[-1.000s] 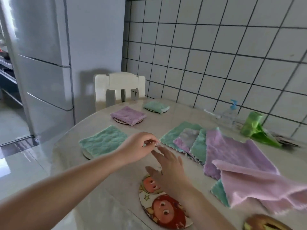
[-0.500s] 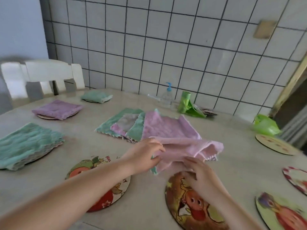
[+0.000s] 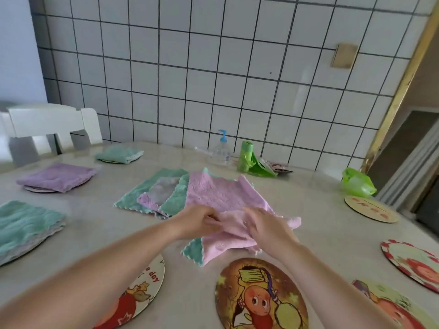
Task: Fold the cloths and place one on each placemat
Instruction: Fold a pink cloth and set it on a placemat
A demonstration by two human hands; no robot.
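Observation:
A pink cloth (image 3: 228, 238) lies partly folded on the table in front of a spread pile of loose cloths (image 3: 180, 193). My left hand (image 3: 197, 222) pinches its left edge. My right hand (image 3: 268, 226) lies on its right part with fingers stretched forward. Folded cloths sit on three round placemats at the left: a green one (image 3: 23, 224), a purple one (image 3: 57, 176) and a far green one (image 3: 118, 154). Bare cartoon placemats lie near me: one under my left arm (image 3: 142, 288), one in the middle (image 3: 259, 295), others at the right (image 3: 413, 260).
A clear pump bottle (image 3: 222, 150), a green bag roll (image 3: 248, 160) and a green plastic bag (image 3: 357, 184) stand near the tiled wall. Another placemat (image 3: 370, 208) lies at the far right. A white chair (image 3: 50, 129) stands behind the table's left end.
The view turned right, from the left placemats to the loose pile. Both hands took hold of the pink cloth and brought its top half down over itself.

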